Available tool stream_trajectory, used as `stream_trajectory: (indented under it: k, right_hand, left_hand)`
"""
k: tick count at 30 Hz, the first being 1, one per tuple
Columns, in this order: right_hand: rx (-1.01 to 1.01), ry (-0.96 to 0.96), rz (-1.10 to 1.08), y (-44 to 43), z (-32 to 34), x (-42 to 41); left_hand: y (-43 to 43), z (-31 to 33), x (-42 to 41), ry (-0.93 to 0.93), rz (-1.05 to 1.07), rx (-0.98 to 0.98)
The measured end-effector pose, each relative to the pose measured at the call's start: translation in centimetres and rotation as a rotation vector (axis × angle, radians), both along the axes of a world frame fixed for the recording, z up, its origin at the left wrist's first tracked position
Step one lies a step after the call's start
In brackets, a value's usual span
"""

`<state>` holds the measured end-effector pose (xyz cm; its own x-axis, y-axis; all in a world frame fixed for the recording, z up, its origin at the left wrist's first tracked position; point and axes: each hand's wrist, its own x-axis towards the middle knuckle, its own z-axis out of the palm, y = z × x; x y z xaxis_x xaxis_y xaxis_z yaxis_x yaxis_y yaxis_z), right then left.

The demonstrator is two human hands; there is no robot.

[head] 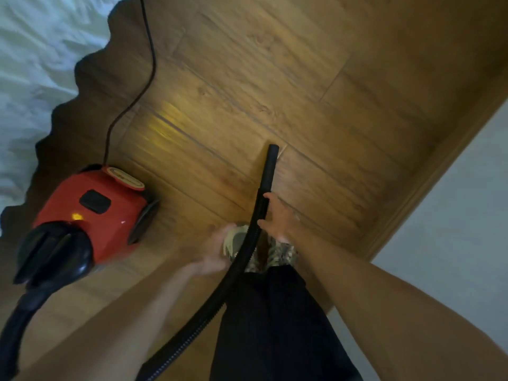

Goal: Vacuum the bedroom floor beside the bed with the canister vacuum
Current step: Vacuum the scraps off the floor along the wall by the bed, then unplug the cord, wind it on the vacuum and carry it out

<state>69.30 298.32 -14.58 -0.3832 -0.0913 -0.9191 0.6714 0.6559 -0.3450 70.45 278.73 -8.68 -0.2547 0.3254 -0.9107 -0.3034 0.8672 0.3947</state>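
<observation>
Wood-grain planks are running across the bedroom floor (275,64), glossy and warm brown, and are meeting a matching skirting board (428,182) under a plain pale wall (453,202) on the right. Along the left, the bed (33,64) is showing rumpled white bedding whose edge is hanging in a wavy, scalloped line.

Just beside that edge the canister vacuum (96,215) is sitting on the floor — a shiny red plastic body with a rounded black front, a black rectangular button (94,201) on top and a small orange light (77,216) glowing near it. A cream oval panel (126,178) at the rear is carrying print, but blur is making it unreadable. A thin dark power cord (149,64) is trailing from the rear away along the bed.

From the black front a ribbed black hose (242,259) is looping low out of view and rising to a smooth rigid tube (270,166), its open end hanging above the planks with no floor head on it. The right hand (279,218) is gripping the hose where ribbing is meeting tube, thumb and fingertips lying against it. The left hand (214,251) is hovering just beside the hose, too blurred to tell its fingers' state. Below, a camouflage-patterned shoe (280,255) is poking out from black trousers (275,325).
</observation>
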Motion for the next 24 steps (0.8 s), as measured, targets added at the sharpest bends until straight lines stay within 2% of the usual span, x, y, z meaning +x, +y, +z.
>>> stream_trajectory:
  k: [4, 7, 12, 15, 19, 24]
  right_hand:
    - [0.127, 0.042, 0.189, 1.5, 5.0, -4.8]
    - [0.206, 0.109, 0.371, 3.6, 11.3, -9.4]
    - [0.348, 0.231, 0.519, 6.9, 25.9, -18.0]
    - [0.429, 0.336, 0.454, 9.2, 34.5, -22.4]
    - [0.546, 0.443, 0.471, 12.1, 45.1, -27.0]
    - [0.629, 0.625, 0.422, 14.8, 57.8, -30.3]
  left_hand:
    - [-0.1, 4.6, -7.7, 0.172, -0.351, -0.225]
    - [0.4, 9.9, -13.5, 0.325, -0.474, -0.281]
    - [2.1, 21.9, -21.8, 0.522, -0.500, -0.320]
    - [3.2, 29.9, -26.4, 0.650, -0.475, -0.330]
    - [5.3, 40.6, -31.8, 0.802, -0.400, -0.320]
    - [8.6, 53.0, -35.8, 0.979, -0.375, -0.319]
